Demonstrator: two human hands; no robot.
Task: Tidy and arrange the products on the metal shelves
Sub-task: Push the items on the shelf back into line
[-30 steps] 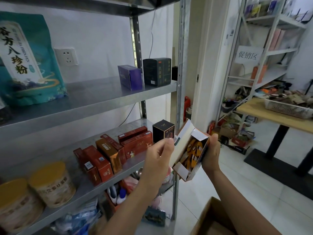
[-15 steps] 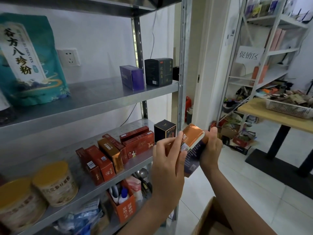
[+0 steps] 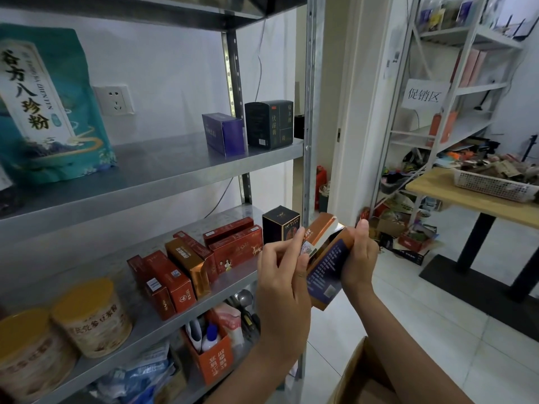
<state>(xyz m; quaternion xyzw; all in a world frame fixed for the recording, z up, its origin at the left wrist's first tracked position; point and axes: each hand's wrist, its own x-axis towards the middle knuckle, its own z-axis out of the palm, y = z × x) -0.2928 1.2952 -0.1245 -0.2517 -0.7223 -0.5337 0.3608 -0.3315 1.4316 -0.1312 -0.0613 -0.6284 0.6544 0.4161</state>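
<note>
Both my hands hold an orange product box (image 3: 326, 263) in front of the shelf's right post. My right hand (image 3: 357, 258) grips its right side, thumb up on the top edge. My left hand (image 3: 284, 272) pinches the orange lid flap, which lies nearly down over the box with a small gap left. The metal shelf (image 3: 233, 278) at hand height carries red boxes (image 3: 172, 281), a gold-orange box (image 3: 189, 263) and a black box (image 3: 280, 224). On the shelf above stand a purple box (image 3: 223, 132) and a dark box (image 3: 268, 123).
Two round tins (image 3: 90, 316) stand at the shelf's left. A teal bag (image 3: 49, 106) stands on the upper shelf. An open cardboard carton (image 3: 358, 377) sits on the floor below my arms. A wooden table (image 3: 455, 193) with a white basket and another rack (image 3: 455, 91) fill the right.
The box was wide open with its contents showing; my left hand has folded the lid flap down over it. The box has tilted more upright between my hands.
</note>
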